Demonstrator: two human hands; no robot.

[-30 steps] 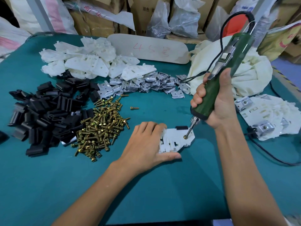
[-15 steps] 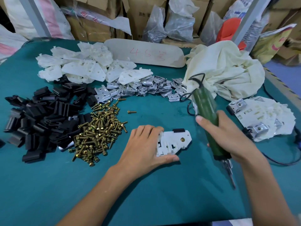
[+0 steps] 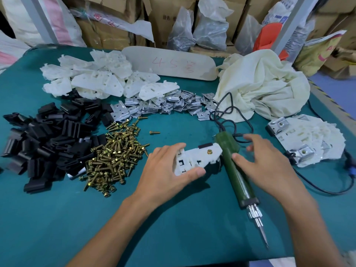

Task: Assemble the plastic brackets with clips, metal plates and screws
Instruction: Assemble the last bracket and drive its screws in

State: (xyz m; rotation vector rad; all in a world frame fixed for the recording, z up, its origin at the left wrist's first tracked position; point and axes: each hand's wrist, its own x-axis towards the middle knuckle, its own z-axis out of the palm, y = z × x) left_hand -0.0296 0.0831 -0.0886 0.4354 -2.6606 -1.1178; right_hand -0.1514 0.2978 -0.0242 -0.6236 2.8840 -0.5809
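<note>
My left hand [image 3: 165, 170] grips a white plastic bracket [image 3: 200, 155] between thumb and fingers, its right end tilted slightly off the green table. A brass screw [image 3: 209, 151] sits in the bracket and a black clip shows on its far edge. The green electric screwdriver [image 3: 237, 176] lies on the table just right of the bracket, bit pointing toward me. My right hand [image 3: 264, 162] hovers over it with fingers spread, the thumb touching its body.
At the left lie black clips [image 3: 48, 139], a heap of brass screws [image 3: 113, 157], metal plates [image 3: 169, 105] and white brackets [image 3: 96, 78]. Assembled brackets [image 3: 308, 139] are stacked at the right, near a cream cloth [image 3: 264, 89]. The screwdriver's black cable [image 3: 317, 189] loops along the right side.
My right hand took the screwdriver off the screw, swung it down, laid it on the table and loosened its grip. My left hand has closed on the bracket and tilted it.
</note>
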